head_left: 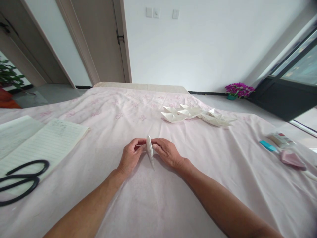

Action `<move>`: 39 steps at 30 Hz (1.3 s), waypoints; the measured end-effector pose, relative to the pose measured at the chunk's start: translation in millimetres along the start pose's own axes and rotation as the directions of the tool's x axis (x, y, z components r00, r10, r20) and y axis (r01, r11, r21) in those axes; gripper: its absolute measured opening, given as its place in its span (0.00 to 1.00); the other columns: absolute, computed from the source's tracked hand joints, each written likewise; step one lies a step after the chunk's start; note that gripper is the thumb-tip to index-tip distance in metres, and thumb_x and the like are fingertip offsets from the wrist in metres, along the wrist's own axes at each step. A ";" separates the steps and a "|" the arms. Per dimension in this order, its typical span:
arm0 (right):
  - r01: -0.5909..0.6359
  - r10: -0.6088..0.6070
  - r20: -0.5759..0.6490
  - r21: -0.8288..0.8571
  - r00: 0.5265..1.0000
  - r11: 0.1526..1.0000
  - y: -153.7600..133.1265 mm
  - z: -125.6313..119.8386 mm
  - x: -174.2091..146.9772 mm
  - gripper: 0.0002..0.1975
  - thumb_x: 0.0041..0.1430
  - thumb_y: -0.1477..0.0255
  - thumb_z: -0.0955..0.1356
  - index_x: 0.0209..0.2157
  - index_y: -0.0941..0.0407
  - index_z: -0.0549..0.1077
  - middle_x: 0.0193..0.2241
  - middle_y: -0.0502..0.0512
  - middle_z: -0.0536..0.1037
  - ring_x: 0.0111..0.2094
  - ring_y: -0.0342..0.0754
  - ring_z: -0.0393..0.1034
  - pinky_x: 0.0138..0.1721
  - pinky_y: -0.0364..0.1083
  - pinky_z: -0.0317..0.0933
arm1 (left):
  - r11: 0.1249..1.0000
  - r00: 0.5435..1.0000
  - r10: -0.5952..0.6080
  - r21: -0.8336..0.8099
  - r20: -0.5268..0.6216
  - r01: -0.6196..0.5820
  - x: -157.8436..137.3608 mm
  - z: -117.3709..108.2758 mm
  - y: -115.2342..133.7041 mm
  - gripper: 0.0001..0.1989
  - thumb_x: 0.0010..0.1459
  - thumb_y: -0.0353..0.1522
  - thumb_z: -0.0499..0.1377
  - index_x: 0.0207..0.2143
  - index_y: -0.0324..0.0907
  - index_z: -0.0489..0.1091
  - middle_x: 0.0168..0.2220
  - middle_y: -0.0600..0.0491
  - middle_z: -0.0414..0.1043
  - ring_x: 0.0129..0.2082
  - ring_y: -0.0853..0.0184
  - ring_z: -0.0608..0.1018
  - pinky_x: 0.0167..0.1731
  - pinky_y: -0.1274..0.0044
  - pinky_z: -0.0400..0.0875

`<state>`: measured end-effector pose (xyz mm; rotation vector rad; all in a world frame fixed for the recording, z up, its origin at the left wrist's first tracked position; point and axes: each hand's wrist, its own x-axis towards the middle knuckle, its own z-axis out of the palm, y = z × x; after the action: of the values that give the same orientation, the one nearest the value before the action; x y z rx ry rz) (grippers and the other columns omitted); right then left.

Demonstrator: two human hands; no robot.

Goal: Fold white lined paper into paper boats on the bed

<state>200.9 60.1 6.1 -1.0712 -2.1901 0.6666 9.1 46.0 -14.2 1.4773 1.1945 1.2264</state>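
Folded paper [149,148] stands nearly edge-on at the middle of the cloth [138,205], near side, so its faces and folds cannot be read. Left hand [131,154] and right hand [169,152] both grip it, thumbs toward the near side, one hand on each side; some fingertips are lost behind it. Forearms run off the near edge.

Far right of the hands: a cluster of paper boats [189,114], overlapping, pale on pale; exact count hard to make out. Left: lined sheets [47,142], cut off by the left edge, writing too blurred to read. Scissors [24,178] lie over them, black handles in view, blades out of frame. Right: a packet [281,139], label illegible, a blue piece [267,145] and a pink piece [292,159], both hard to identify.

Surface: pale pink cloth, creased, faint flower pattern toward the far end. A beige edge shows beyond it.

Room: white wall [198,49] with switch plates, dark skirting, grey floor. Brown door [96,36] far left. Purple flowers [239,90] in a green pot far right, beside a dark frame [279,96] with glass. Leafy plant [10,74] at the left edge, partly cut off.
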 end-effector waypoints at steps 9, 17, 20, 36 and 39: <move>0.088 -0.080 0.059 -0.137 0.995 0.987 -6.4 5.7 0.9 0.12 0.67 0.65 0.63 0.44 0.55 0.74 0.36 0.54 0.77 0.37 0.47 0.68 0.42 0.45 0.58 | 0.999 1.000 0.012 0.048 0.001 -0.012 -7.5 2.2 9.2 0.08 0.58 0.31 0.56 0.40 0.42 0.68 0.37 0.53 0.74 0.33 0.69 0.76 0.33 0.78 0.71; 0.017 -0.018 -0.017 -0.077 1.000 0.997 -0.6 9.0 2.0 0.13 0.67 0.65 0.63 0.39 0.56 0.76 0.33 0.54 0.77 0.36 0.45 0.69 0.40 0.44 0.60 | 0.963 0.978 0.191 0.175 0.088 -0.204 -3.5 4.5 11.4 0.05 0.51 0.25 0.53 0.29 0.43 0.66 0.38 0.52 0.73 0.40 0.66 0.76 0.43 0.74 0.69; -0.004 0.006 -0.076 0.019 0.997 1.000 -2.1 7.7 0.3 0.13 0.67 0.66 0.63 0.46 0.55 0.75 0.35 0.54 0.77 0.35 0.45 0.69 0.39 0.44 0.61 | 0.959 0.994 0.106 0.265 -0.020 -0.097 0.3 3.9 8.2 0.02 0.54 0.29 0.53 0.30 0.43 0.65 0.31 0.55 0.72 0.30 0.69 0.74 0.35 0.77 0.69; 0.070 -0.070 -0.019 -0.005 0.997 0.998 -6.6 13.6 -0.8 0.17 0.65 0.74 0.61 0.52 0.52 0.73 0.41 0.54 0.79 0.40 0.46 0.72 0.45 0.44 0.62 | 0.948 0.993 0.107 0.305 -0.045 -0.088 4.8 4.0 6.2 0.06 0.59 0.29 0.49 0.34 0.43 0.65 0.33 0.54 0.71 0.35 0.66 0.74 0.41 0.73 0.67; 0.054 -0.057 -0.036 -0.088 0.998 0.995 -7.2 16.6 -1.0 0.22 0.60 0.81 0.61 0.53 0.52 0.72 0.40 0.54 0.78 0.39 0.46 0.72 0.43 0.43 0.62 | 0.951 0.995 0.102 0.295 -0.017 -0.092 1.7 6.9 7.2 0.09 0.58 0.28 0.50 0.41 0.43 0.64 0.39 0.52 0.72 0.40 0.64 0.74 0.44 0.71 0.67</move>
<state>186.0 52.5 -0.9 -1.0537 -2.2251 0.5260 17.0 46.2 -8.0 1.7580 1.3864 1.1779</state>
